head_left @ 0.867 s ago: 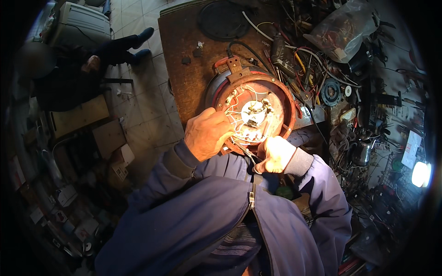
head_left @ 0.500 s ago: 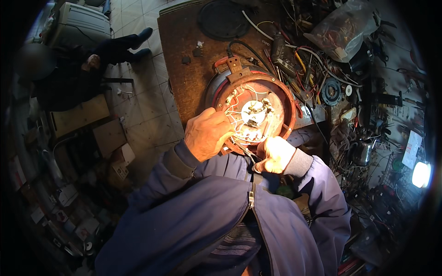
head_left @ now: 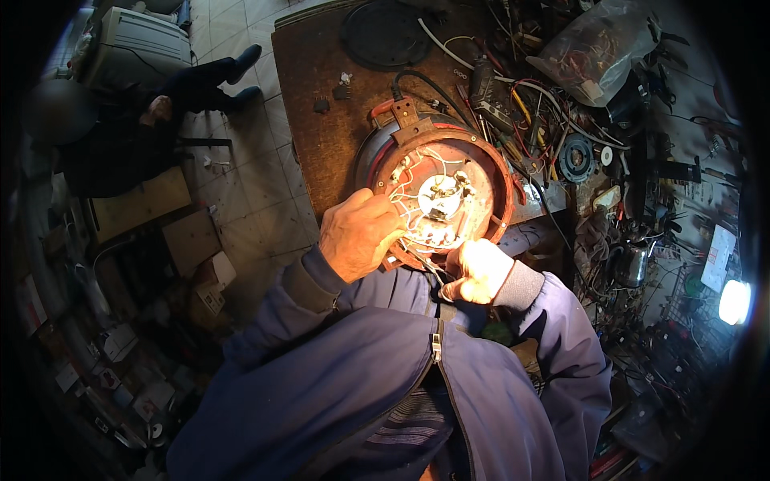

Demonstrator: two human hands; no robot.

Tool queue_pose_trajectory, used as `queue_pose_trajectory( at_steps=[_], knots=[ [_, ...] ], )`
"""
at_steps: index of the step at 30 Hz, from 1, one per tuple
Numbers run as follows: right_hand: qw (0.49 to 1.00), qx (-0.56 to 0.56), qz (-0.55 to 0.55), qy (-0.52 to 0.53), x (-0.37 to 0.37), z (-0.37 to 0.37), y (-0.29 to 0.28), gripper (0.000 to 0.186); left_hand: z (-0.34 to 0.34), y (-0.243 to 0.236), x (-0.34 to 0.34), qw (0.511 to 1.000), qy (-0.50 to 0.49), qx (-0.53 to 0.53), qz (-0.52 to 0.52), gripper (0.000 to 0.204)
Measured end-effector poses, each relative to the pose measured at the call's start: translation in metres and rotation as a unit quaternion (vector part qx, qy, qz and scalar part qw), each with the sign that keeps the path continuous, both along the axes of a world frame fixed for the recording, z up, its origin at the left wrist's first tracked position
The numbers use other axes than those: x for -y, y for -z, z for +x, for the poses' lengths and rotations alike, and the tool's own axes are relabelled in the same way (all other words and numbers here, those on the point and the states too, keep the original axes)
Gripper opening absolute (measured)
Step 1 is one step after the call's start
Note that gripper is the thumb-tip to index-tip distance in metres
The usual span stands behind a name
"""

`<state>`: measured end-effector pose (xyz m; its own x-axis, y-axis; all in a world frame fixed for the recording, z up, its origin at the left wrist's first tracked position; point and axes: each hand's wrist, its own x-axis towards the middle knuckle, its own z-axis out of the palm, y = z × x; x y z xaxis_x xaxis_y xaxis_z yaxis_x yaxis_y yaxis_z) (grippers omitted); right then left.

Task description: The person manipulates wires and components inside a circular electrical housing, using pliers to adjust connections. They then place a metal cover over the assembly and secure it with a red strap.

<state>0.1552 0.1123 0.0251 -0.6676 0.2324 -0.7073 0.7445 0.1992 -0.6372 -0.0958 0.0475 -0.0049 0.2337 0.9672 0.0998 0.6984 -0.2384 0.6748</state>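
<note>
the round red cooker base (head_left: 443,192) lies upside down on the brown worktop (head_left: 321,104), so its white wires (head_left: 413,196) show. the left hand (head_left: 359,234) curls its fingers on the rim to steady it. the right hand (head_left: 479,271) pinches thin wires, fingers pressed together.

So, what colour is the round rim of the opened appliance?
Reddish orange, seen in the head view: the rim rings the appliance's wired inside.

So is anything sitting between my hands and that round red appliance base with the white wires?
Nothing visible. The left hand rests on the round red appliance base at its near-left rim, fingers among the white wires. The right hand sits at the near edge, closed on something too small to tell.
</note>
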Motion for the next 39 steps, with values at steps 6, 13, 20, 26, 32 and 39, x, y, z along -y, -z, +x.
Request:
queue_pose_trajectory(
  at_steps=[6,13,20,26,32,39],
  knots=[
    [0.999,-0.033,-0.017,0.017,-0.002,0.001,-0.005,0.035,0.001,0.0,0.0,1.0,-0.003,0.002,0.0,0.013],
    [0.999,-0.043,0.007,0.005,-0.002,0.003,-0.002,0.035,0.001,0.0,0.001,1.0,-0.007,-0.002,0.002,0.013],
    [0.994,-0.106,0.021,0.026,0.003,0.015,0.008,0.029,0.005,0.002,0.0,0.999,-0.025,-0.023,0.004,0.011],
    [0.997,-0.051,0.021,0.05,0.001,0.041,-0.03,0.027,0.002,0.002,-0.005,0.997,-0.049,0.059,-0.01,0.01],
    [0.811,-0.149,-0.118,0.553,0.014,0.091,-0.002,0.02,0.011,-0.004,-0.015,0.988,-0.084,0.13,-0.019,0.011],
    [0.773,-0.02,0.113,0.624,-0.003,0.12,0.106,0.023,0.043,-0.025,-0.076,0.988,-0.048,0.147,-0.024,0.013]
  ],
)
